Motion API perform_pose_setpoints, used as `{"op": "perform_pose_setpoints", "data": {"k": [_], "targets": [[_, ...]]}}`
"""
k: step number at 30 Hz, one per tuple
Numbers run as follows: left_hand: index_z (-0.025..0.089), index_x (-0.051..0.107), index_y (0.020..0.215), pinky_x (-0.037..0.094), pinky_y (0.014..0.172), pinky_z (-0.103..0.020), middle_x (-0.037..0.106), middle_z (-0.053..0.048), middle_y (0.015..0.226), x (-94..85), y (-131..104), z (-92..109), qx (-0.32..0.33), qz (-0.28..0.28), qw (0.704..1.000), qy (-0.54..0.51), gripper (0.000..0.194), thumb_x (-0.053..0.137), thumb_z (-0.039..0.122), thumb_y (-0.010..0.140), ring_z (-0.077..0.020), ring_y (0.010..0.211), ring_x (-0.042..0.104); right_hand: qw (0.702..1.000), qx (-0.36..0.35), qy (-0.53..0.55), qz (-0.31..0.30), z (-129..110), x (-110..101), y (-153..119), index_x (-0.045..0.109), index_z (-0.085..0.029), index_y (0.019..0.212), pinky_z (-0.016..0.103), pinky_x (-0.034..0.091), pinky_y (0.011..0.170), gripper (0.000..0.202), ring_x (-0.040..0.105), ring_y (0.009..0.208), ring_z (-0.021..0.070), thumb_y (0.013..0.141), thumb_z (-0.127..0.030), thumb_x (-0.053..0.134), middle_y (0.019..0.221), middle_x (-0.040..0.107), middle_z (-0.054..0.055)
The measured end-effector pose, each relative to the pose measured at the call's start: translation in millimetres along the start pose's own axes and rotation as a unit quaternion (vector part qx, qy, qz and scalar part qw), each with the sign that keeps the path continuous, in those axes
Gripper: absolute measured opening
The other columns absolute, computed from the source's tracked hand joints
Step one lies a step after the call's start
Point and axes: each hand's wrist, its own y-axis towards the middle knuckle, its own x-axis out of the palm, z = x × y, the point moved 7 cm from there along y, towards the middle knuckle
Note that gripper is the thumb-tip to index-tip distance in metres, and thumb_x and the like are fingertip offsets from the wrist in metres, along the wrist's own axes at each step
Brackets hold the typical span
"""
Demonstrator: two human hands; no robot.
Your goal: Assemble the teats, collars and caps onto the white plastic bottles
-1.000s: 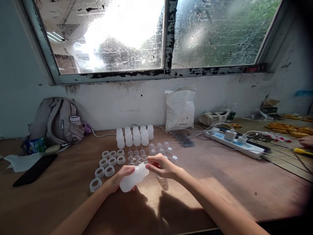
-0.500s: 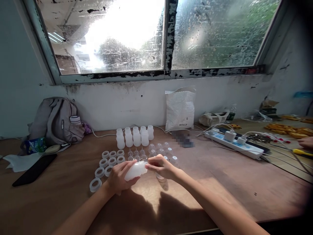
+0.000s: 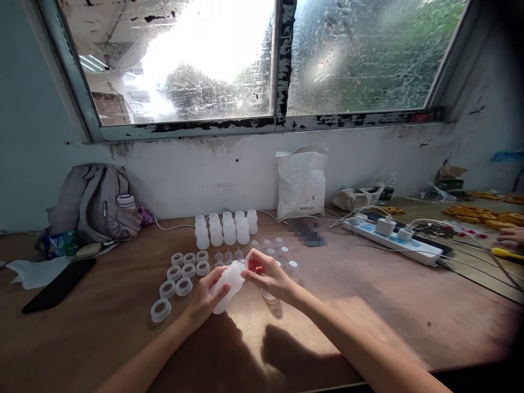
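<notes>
My left hand [image 3: 203, 296] is closed around the body of a milky white baby bottle [image 3: 227, 284], which tilts with its neck up and to the right. At the bottle's neck the fingers of my right hand [image 3: 271, 277] pinch the rim; any small part between them is hidden. Just beyond the hands are clear silicone teats [image 3: 228, 255], partly covered. Left of them lie several translucent screw rings [image 3: 167, 289] in rows. Clear dome caps [image 3: 292, 271] stand behind and beside my right hand, partly hidden by it.
Several white bottles [image 3: 216, 232] stand at the back. Near the wall are a white plastic bag [image 3: 302, 183] and a grey backpack [image 3: 88, 204]. A black phone-like slab [image 3: 59, 285] lies left. A power strip [image 3: 393, 243] with cables sits right, with another person's hand [image 3: 511, 237] beyond.
The bottle has turned more upright, its base swinging down towards me. My left hand has shifted its hold, and the right fingers stay at the neck.
</notes>
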Motion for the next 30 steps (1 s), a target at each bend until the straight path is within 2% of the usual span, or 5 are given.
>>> {"op": "perform_pose_setpoints", "data": {"k": [6,12,18,22,30], "targets": [[0.01,0.057,0.092,0.039,0.057,-0.024,0.059,-0.007,0.076,34.8,-11,-6,-0.138,-0.132,0.945,-0.265,0.047,0.07,0.041,0.059,-0.0138,0.063,0.052,0.976,0.027,0.186,-0.11,-1,25,-3,0.037,-0.022,0.116,0.024,0.041,0.066,0.058,0.051,0.086,0.0147,0.068,-0.041,0.064,0.105,0.051,0.007],[0.012,0.056,0.083,0.037,0.054,-0.026,0.057,-0.004,0.062,59.3,-28,-1,-0.216,-0.227,0.894,-0.319,0.028,0.059,0.017,0.055,-0.014,0.056,0.051,0.927,0.112,0.311,-0.179,-6,52,-10,0.059,-0.012,0.096,0.019,0.038,0.049,0.041,0.054,0.073,0.0145,0.066,-0.04,0.062,0.093,0.058,0.009],[0.014,0.056,0.072,0.04,0.056,-0.026,0.053,-0.001,0.066,55.1,-14,4,-0.177,-0.111,0.953,-0.221,0.013,0.059,0.013,0.059,-0.0135,0.061,0.049,0.95,0.145,0.265,-0.081,-4,44,-2,0.066,-0.013,0.081,0.021,0.04,0.049,0.027,0.054,0.061,0.0124,0.068,-0.035,0.055,0.076,0.063,0.005],[0.015,0.053,0.064,0.038,0.05,-0.023,0.051,0.0,0.06,45.0,1,12,-0.099,-0.044,0.991,-0.076,0.008,0.06,0.015,0.059,-0.0122,0.056,0.048,0.96,0.091,0.263,-0.033,-10,34,7,0.066,-0.013,0.079,0.028,0.045,0.069,0.022,0.058,0.083,0.0193,0.064,-0.029,0.062,0.089,0.065,0.007],[0.015,0.052,0.095,0.043,0.058,-0.028,0.059,-0.004,0.076,19.4,15,17,0.056,0.089,0.979,0.177,0.032,0.058,0.022,0.065,-0.0185,0.065,0.056,0.981,0.039,0.179,0.067,-12,24,13,0.062,-0.015,0.083,0.031,0.044,0.074,0.023,0.058,0.086,0.02,0.067,-0.032,0.064,0.096,0.064,0.008]]}}
